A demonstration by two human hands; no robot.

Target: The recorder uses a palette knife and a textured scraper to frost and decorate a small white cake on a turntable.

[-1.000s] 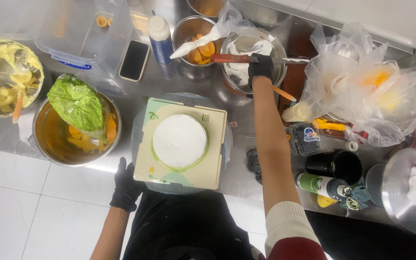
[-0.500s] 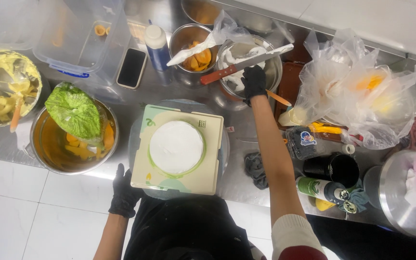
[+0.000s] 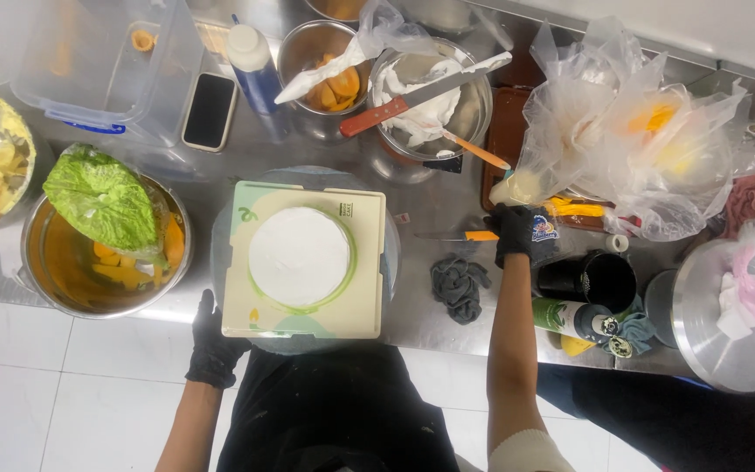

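Now: right hand on a small knife beside the cake board

The right hand (image 3: 515, 238), in a black glove, lies on the steel counter (image 3: 412, 306) with its fingers curled around the orange handle of a small knife (image 3: 454, 235); the blade points left toward the board. The grip looks closed, though the glove hides the fingertips. The left hand (image 3: 212, 343), also gloved, rests with fingers together at the near left corner of the square cake board (image 3: 246, 297). A round white cake (image 3: 298, 256) sits in the middle of that board. A grey cloth (image 3: 459, 287) lies crumpled between board and right forearm
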